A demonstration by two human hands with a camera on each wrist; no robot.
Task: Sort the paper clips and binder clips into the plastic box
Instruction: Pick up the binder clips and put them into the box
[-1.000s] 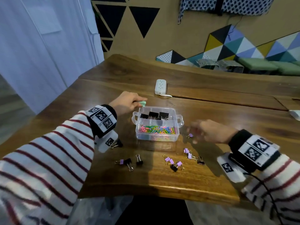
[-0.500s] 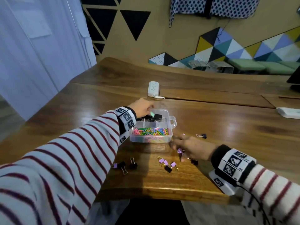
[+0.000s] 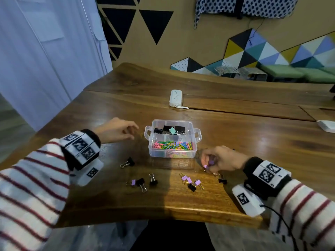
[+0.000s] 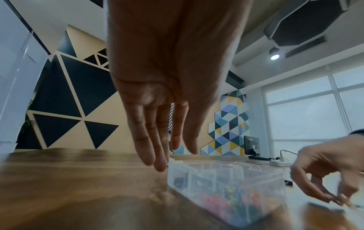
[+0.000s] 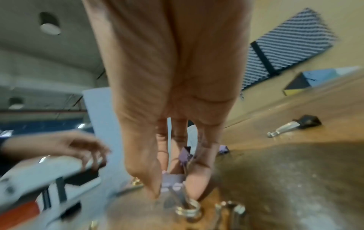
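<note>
right hand (image 3: 223, 159): fingers curled down on the table just off the box's near right corner, pinching a purple binder clip (image 5: 173, 181); a second purple one is tucked up against the fingers (right wrist view).
left hand (image 3: 116, 130): holds nothing, fingers loosely extended, hovering just off the box's left handle.
plastic box (image 3: 194, 140): clear, lid off, mid-table; black binder clips plus one mint binder clip (image 3: 172, 131) in the far compartments, coloured paper clips (image 3: 173, 145) in the near one.
loose clips: purple and black cluster (image 3: 192, 182) toward the table's near edge, another group (image 3: 142, 182) left of it, a lone black binder clip (image 3: 129, 162) off the box's near left corner.
step in hand: lift the pinched purple clip (my read, not seen).
how to do it well: pinch the clip body, not the wire handles, which swing; lift straight up so the black clip beside the hand isn't dragged; carry over the near wall to a far compartment, release low so it doesn't bounce into the paper clips.
head view only: compartment contents, all loose clips, a white power strip (image 3: 175, 95) toward the far edge.
right wrist only: the actual pinch and gold handle loops, a black clip (image 5: 304, 122) off beyond the hand.
left wrist only: empty palm (box blurred).
</note>
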